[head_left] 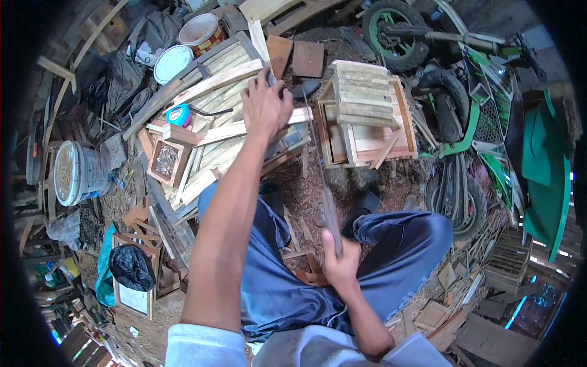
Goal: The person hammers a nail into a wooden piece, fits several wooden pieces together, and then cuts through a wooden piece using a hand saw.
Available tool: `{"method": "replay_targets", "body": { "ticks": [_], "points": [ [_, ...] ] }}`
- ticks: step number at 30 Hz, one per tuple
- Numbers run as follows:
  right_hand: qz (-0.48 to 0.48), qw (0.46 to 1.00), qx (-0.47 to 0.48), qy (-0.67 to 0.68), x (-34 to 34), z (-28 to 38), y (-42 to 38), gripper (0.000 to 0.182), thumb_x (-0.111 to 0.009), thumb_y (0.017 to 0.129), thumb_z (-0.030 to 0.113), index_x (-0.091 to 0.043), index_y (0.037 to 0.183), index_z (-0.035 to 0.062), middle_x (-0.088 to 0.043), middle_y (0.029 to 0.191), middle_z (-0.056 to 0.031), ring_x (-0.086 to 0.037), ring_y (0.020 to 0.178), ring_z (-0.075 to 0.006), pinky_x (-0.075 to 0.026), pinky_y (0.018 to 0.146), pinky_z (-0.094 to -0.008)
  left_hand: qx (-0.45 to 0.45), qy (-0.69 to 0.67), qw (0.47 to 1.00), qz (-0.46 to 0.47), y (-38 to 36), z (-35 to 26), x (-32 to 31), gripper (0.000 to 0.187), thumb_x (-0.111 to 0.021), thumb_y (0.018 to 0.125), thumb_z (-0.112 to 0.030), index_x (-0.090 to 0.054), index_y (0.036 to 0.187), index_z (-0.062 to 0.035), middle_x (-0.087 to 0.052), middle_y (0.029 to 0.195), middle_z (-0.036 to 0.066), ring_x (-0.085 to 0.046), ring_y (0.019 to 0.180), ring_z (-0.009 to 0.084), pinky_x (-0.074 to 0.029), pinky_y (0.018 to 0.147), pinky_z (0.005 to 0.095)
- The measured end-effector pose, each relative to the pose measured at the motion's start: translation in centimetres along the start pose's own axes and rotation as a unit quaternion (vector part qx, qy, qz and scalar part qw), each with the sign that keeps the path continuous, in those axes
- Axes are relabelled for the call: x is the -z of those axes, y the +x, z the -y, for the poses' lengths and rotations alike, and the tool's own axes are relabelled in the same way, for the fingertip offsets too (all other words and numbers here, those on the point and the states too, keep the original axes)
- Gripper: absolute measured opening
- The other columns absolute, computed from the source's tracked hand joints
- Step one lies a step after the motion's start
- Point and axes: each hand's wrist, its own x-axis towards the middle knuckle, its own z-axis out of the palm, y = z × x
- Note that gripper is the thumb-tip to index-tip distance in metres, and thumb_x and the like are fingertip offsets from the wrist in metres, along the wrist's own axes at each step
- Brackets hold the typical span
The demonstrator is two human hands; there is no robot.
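My left hand (267,107) reaches forward, palm down, over the right end of a slatted wooden bench (166,98). Its fingers are spread and slightly bent, resting near the bench's grey edge; what lies under the palm is hidden. A pale wooden strip (229,132) runs beneath my wrist, its end sticking out to the right. My right hand (341,264) is closed around the lower end of a handsaw (328,205), seen nearly edge-on. Its long thin blade points away from me, passing close to the strip's end; contact cannot be made out.
A small wooden box of nails (167,161) and a blue tape measure (178,114) sit on the bench. To the right stand a slatted wooden box (365,95) and a green motorcycle (483,110). Buckets (199,30) and wood scraps surround my legs and the bench.
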Motion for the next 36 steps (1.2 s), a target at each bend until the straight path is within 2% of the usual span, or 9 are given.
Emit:
{"method": "replay_targets", "body": {
  "ticks": [7,14,16,18,23,24,25,26,36],
  "points": [
    [-0.028,0.997,0.064,-0.029,-3.5,2.0,9.4,0.058,-0.055,0.097,0.040,-0.045,0.058,-0.0008,-0.034,0.049,-0.0029,-0.032,0.049,-0.0091,-0.028,0.044,-0.0348,-0.011,0.011,1.000,0.001,0.4,0.2,-0.4,0.034,-0.050,0.086,-0.030,-0.071,0.106,-0.0113,-0.045,0.139,0.013,-0.045,0.122,0.0339,-0.033,0.103,0.0499],
    [0.005,1.000,-0.023,0.006,0.2,-1.1,-2.2,0.039,-0.058,0.097,0.023,-0.057,0.068,-0.0036,-0.039,0.053,0.0005,-0.038,0.053,-0.0045,-0.032,0.046,-0.0287,0.017,0.023,0.999,0.035,0.2,-0.3,0.1,0.035,-0.052,0.086,-0.031,-0.071,0.107,-0.0113,-0.044,0.141,0.012,-0.043,0.124,0.0312,-0.031,0.106,0.0484],
    [0.009,0.999,-0.030,-0.001,-0.1,0.1,-0.5,0.038,-0.059,0.096,0.027,-0.066,0.074,-0.0035,-0.051,0.051,-0.0122,-0.051,0.051,-0.0094,-0.044,0.051,-0.0343,0.012,0.008,1.000,0.019,0.0,-0.3,0.1,0.034,-0.052,0.086,-0.031,-0.071,0.107,-0.0123,-0.044,0.140,0.012,-0.043,0.124,0.0316,-0.031,0.105,0.0485],
    [0.005,1.000,0.014,-0.002,-1.8,1.3,5.2,0.054,-0.054,0.098,0.035,-0.050,0.061,-0.0033,-0.036,0.050,-0.0007,-0.034,0.051,-0.0080,-0.029,0.044,-0.0337,0.003,0.013,1.000,0.008,-0.1,0.2,-0.6,0.033,-0.052,0.086,-0.030,-0.071,0.106,-0.0124,-0.045,0.141,0.011,-0.044,0.124,0.0321,-0.033,0.104,0.0490],
    [-0.036,0.996,0.081,-0.021,-3.3,2.1,8.4,0.057,-0.055,0.098,0.038,-0.046,0.059,-0.0025,-0.033,0.048,-0.0047,-0.031,0.049,-0.0116,-0.031,0.044,-0.0364,-0.005,0.007,1.000,0.020,0.3,-0.2,-0.4,0.035,-0.051,0.086,-0.030,-0.070,0.110,-0.0118,-0.045,0.140,0.013,-0.043,0.124,0.0325,-0.031,0.105,0.0487],
    [-0.021,0.999,0.046,-0.001,-2.4,1.8,6.2,0.055,-0.056,0.097,0.036,-0.047,0.059,-0.0020,-0.035,0.049,-0.0046,-0.033,0.049,-0.0106,-0.032,0.045,-0.0363,-0.005,0.003,1.000,0.020,0.2,-0.2,-0.3,0.036,-0.052,0.086,-0.030,-0.070,0.110,-0.0117,-0.045,0.140,0.013,-0.043,0.124,0.0327,-0.031,0.105,0.0487],
    [-0.006,0.999,0.038,-0.038,-1.2,1.1,3.6,0.040,-0.058,0.096,0.031,-0.067,0.076,-0.0027,-0.054,0.053,-0.0160,-0.058,0.048,-0.0205,-0.045,0.052,-0.0382,-0.003,0.001,1.000,0.019,0.2,0.1,-0.3,0.036,-0.052,0.086,-0.030,-0.070,0.110,-0.0117,-0.045,0.140,0.013,-0.043,0.124,0.0328,-0.031,0.105,0.0487],
    [0.034,0.999,-0.006,-0.024,-0.1,-0.3,0.9,0.034,-0.059,0.095,0.027,-0.070,0.083,-0.0028,-0.054,0.053,-0.0131,-0.059,0.051,-0.0145,-0.046,0.053,-0.0352,0.004,0.002,1.000,0.010,0.2,0.2,-0.5,0.035,-0.052,0.086,-0.029,-0.070,0.109,-0.0111,-0.045,0.139,0.013,-0.042,0.124,0.0333,-0.030,0.105,0.0484],
    [-0.006,1.000,0.029,-0.002,-3.1,2.2,9.4,0.051,-0.055,0.097,0.037,-0.055,0.065,-0.0029,-0.042,0.052,-0.0024,-0.037,0.051,-0.0092,-0.034,0.047,-0.0340,-0.006,0.006,1.000,0.022,0.1,-0.2,-0.4,0.034,-0.052,0.087,-0.030,-0.070,0.108,-0.0113,-0.046,0.139,0.012,-0.044,0.122,0.0330,-0.034,0.102,0.0498]
  ]
}}
